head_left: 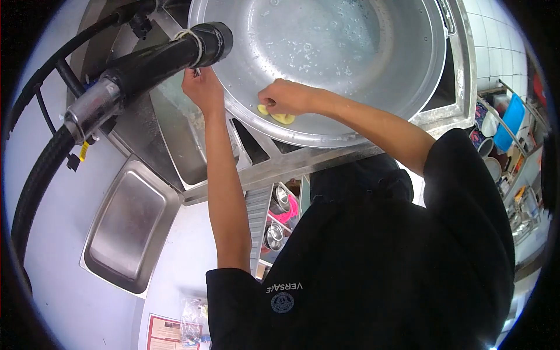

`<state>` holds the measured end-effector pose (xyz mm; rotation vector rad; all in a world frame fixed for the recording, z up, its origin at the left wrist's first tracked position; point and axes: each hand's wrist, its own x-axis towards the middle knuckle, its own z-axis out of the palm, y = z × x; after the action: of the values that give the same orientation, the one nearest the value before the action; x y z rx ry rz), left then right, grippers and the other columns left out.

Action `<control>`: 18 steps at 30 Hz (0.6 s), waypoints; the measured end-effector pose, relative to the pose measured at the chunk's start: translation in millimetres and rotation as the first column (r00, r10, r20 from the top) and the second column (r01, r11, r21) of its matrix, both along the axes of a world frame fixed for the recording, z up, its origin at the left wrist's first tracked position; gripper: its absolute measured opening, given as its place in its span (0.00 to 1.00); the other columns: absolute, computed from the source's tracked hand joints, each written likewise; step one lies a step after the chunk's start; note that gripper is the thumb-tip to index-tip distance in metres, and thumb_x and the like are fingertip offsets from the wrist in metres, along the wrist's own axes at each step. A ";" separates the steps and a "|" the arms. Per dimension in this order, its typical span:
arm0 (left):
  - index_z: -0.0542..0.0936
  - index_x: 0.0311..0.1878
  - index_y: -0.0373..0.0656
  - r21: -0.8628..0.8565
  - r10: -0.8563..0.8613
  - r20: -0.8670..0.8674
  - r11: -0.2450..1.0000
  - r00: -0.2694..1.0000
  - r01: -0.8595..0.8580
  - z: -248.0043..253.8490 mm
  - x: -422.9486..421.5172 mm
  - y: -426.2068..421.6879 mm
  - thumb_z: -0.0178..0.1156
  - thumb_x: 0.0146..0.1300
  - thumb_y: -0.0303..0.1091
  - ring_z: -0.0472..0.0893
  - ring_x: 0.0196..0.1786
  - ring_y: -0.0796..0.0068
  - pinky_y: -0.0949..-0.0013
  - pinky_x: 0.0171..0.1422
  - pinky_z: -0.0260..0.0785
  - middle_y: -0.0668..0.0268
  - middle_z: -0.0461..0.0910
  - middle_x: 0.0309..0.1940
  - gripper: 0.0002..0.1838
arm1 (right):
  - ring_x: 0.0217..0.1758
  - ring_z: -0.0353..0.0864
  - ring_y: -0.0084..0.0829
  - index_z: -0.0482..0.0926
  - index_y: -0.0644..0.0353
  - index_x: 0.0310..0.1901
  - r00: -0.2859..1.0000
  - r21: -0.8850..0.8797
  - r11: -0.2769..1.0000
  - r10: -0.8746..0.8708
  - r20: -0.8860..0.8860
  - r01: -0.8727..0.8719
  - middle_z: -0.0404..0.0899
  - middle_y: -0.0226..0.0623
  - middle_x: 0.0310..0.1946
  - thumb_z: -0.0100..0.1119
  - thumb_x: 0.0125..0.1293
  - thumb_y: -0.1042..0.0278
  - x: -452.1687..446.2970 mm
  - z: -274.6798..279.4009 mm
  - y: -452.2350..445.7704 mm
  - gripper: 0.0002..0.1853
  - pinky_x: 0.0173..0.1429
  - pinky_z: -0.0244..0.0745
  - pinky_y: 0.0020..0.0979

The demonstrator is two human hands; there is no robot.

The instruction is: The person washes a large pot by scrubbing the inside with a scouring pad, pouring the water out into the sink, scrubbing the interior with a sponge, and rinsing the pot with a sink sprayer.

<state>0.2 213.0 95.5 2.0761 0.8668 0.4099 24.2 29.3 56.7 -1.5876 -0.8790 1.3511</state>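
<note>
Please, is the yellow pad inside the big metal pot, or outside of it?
Inside: the right hand holds the yellow pad at the inner wall of the metal pot.

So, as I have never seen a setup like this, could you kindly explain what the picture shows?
There is no machine here: a camera on a person's head looks down at their own bare hands. The right hand holds a yellow sponge-like piece at the inner wall of a big metal pot. The left hand is beside the pot's rim; its fingers are partly hidden by a black hose nozzle. The pot sits over a metal frame.
</note>
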 end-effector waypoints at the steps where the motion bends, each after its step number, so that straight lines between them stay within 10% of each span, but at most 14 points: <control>1: 0.82 0.47 0.31 -0.004 0.001 -0.001 1.000 1.000 -0.001 0.1 -2.5 -1.8 0.59 0.67 0.34 0.79 0.45 0.74 0.70 0.54 0.67 0.61 0.85 0.41 0.14 | 0.33 0.80 0.45 0.78 0.62 0.31 1.000 0.004 1.000 -0.009 0.016 0.009 0.80 0.46 0.26 0.60 0.55 0.69 -1.3 -7.5 -0.9 0.06 0.39 0.74 0.40; 8: 0.82 0.46 0.31 0.025 -0.030 0.090 0.999 0.995 0.028 -4.4 1.5 -0.3 0.59 0.67 0.32 0.78 0.43 0.76 0.69 0.51 0.68 0.62 0.85 0.39 0.13 | 0.36 0.82 0.45 0.83 0.57 0.33 0.948 -0.177 0.933 -0.297 0.114 0.313 0.82 0.47 0.29 0.59 0.56 0.68 -5.7 -94.2 22.0 0.06 0.42 0.76 0.41; 13: 0.82 0.44 0.31 -0.045 0.024 0.037 0.999 0.999 -0.022 -11.8 -8.6 4.9 0.60 0.66 0.35 0.78 0.41 0.76 0.69 0.48 0.68 0.62 0.85 0.37 0.14 | 0.27 0.81 0.34 0.85 0.60 0.37 0.858 -0.073 0.875 -0.484 -0.173 0.479 0.83 0.40 0.26 0.62 0.57 0.65 -9.5 -77.2 25.5 0.10 0.36 0.76 0.33; 18: 0.82 0.41 0.30 0.049 -0.016 0.111 0.999 0.994 0.010 -12.3 0.3 5.0 0.60 0.66 0.37 0.77 0.39 0.76 0.68 0.46 0.68 0.62 0.84 0.34 0.15 | 0.27 0.82 0.30 0.83 0.63 0.34 0.968 -0.071 0.966 -0.251 -0.012 0.249 0.81 0.38 0.24 0.62 0.56 0.66 11.1 -86.8 24.6 0.09 0.35 0.76 0.32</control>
<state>0.4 217.9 83.2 2.0807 0.7841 0.5390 35.3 54.0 -30.2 -1.6722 -0.6013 1.2259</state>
